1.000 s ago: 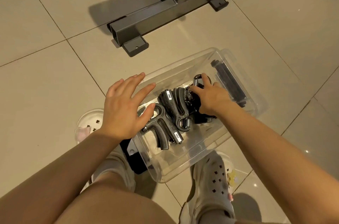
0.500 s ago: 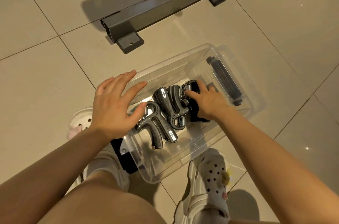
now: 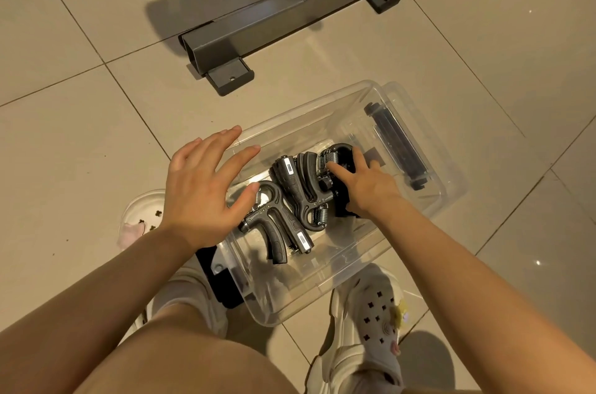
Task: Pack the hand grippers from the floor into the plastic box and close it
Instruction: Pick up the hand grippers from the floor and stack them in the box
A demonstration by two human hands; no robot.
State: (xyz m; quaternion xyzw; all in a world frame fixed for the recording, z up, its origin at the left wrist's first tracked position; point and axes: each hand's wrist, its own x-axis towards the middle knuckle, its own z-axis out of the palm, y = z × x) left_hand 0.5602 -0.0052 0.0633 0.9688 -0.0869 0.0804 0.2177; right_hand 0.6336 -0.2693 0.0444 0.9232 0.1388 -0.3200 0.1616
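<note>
Beige glossy floor tiles [image 3: 80,142] are noted underfoot, with a grey steel stand base [image 3: 283,29] behind the work area. A clear plastic box [image 3: 329,290] sits on the floor between the person's shoes, lid off; a black latch bar [image 3: 398,148] is seen at its far end. Several dark hand grippers [image 3: 290,200] lie packed side by side inside, each with curved moulded handles, a coiled steel spring and a small pale label.

They are judged rigid, moderately heavy for their size and not fragile; the textured handles should give sure purchase, and the springs are best avoided. The box wall is judged thin, light and somewhat flexible, so it is best held at the rim.

The left hand [image 3: 203,187] is spread flat over the box's near-left rim, holding nothing. The right hand [image 3: 364,187] is curled around the rightmost gripper inside the box.
</note>
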